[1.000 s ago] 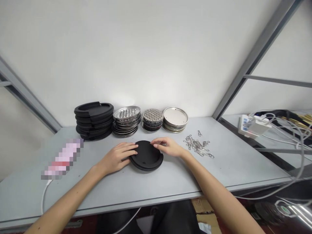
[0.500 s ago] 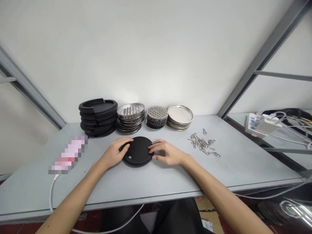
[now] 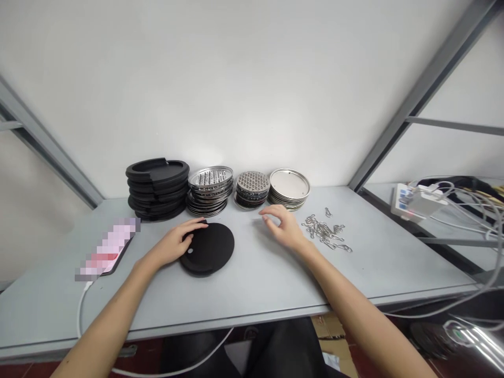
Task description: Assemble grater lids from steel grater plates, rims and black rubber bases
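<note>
A round black disc (image 3: 212,247) with a small hole near its left edge lies in the middle of the table. My left hand (image 3: 175,244) grips its left rim, thumb on top and fingers along the far edge. To the right of the disc, apart from it, my right hand (image 3: 281,226) hovers with bent, parted fingers and nothing in them. Just beyond the right hand stand a stack of small perforated metal discs (image 3: 253,182) and a stack of plain metal plates (image 3: 290,184). Loose metal snap clips (image 3: 325,231) are heaped to its right.
At the back left stands a pile of black round holders (image 3: 157,189), beside stacked metal grater discs (image 3: 210,178). A phone (image 3: 108,249), partly blurred out, lies left with its white cable (image 3: 81,310) hanging over the front edge. A power strip (image 3: 419,202) sits at right.
My right hand has let go of the black disc and moved right and slightly forward. The disc has shifted left with my left hand and turned a little.
</note>
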{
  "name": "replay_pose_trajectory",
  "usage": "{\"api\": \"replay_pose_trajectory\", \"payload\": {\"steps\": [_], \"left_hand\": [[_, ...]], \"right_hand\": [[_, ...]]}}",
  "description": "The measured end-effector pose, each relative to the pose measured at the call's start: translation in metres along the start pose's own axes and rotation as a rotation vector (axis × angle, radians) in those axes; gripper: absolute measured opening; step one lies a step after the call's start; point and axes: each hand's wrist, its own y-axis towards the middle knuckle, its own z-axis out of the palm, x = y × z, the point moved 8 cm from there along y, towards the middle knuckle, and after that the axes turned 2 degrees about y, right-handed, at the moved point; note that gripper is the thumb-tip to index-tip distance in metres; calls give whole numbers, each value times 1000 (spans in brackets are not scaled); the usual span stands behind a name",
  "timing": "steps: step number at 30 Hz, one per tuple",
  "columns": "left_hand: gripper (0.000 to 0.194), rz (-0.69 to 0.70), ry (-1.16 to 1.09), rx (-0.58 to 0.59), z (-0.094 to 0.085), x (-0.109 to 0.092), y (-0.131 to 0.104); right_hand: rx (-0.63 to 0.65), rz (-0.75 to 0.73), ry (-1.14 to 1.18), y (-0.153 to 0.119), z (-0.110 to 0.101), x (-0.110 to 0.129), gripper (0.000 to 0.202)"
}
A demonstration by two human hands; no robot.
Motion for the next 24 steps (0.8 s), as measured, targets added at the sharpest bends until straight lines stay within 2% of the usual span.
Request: {"api": "replay_pose_trajectory", "payload": {"steps": [4,7,10,13,15,18,21,24], "left_hand": [[34,-31,-29,11,-9,13,-2],[31,-55,0,-73,-17,12,-3],[32,-26,38,-173,-20,-3,-4],[29,61,57,-127,-8,-25,-2],[28,96,77,-80,1,-34,-1],[28,96,96,-48,8,-35,-1],[29,82,96,-32,10,-29,-3],[32,72,101,-14,11,-25,-3]], "right_hand": [[-261,76,-181,4,-35,-30,23],[-402,114,-338,7,-54,-45,28],[-377,127,-441,16,-57,-60,32],[-301,112,-404,24,-52,-73,27],[-312,109,-334,27,-54,-78,25],[-399,99,-250,27,-61,-80,23],[-509,48,-220,26,-72,-73,21],[-727,-21,-169,17,-95,-53,20]]}}
